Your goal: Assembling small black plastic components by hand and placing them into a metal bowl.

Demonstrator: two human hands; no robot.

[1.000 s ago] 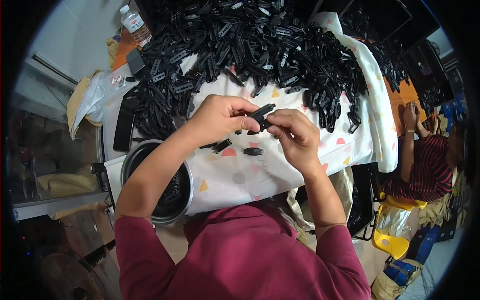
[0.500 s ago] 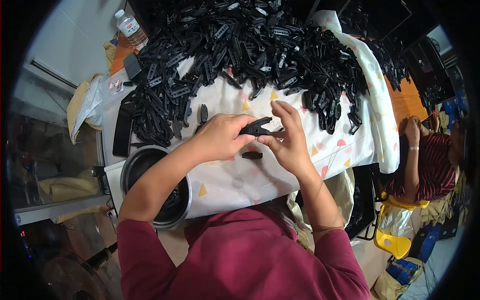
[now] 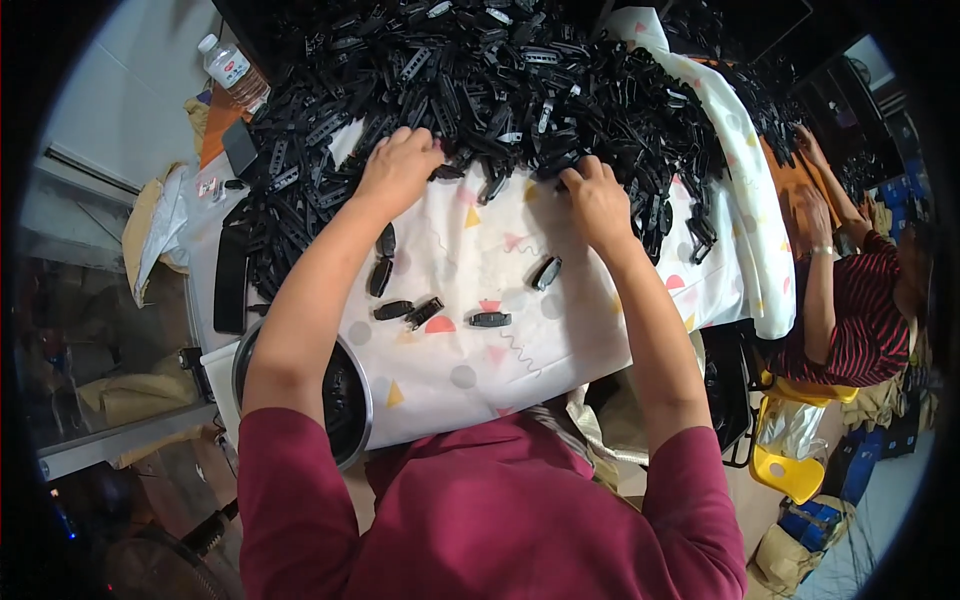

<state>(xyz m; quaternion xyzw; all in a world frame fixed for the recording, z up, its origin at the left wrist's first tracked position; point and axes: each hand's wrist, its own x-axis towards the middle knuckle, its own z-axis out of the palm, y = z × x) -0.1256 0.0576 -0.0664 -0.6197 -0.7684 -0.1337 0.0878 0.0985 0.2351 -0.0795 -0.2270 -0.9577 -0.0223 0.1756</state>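
- Left hand (image 3: 398, 170) at the near edge of the heap of black plastic clips (image 3: 520, 90); fingers curled down into the clips, grasping or only raking, cannot tell.
- Right hand (image 3: 597, 200) at the same edge, fingers bent among the clips; grasp unclear.
- Heap covers the far worktop, on a patterned cloth (image 3: 480, 370).
- Loose clips (image 3: 430, 312) lie apart on the cloth, between the forearms.
- Metal bowl (image 3: 352, 440) under the left elbow.

Heaped across the far half of the cloth-covered table (image 3: 500, 370): a pile of clips (image 3: 520, 90). At its near edge, left hand (image 3: 398, 170) and right hand (image 3: 597, 200), well apart. Nearer, loose clips (image 3: 430, 312) on the cloth. Left of the table, below its edge, a metal bowl (image 3: 345, 400). Far left, behind the pile, a bottle (image 3: 232, 72).
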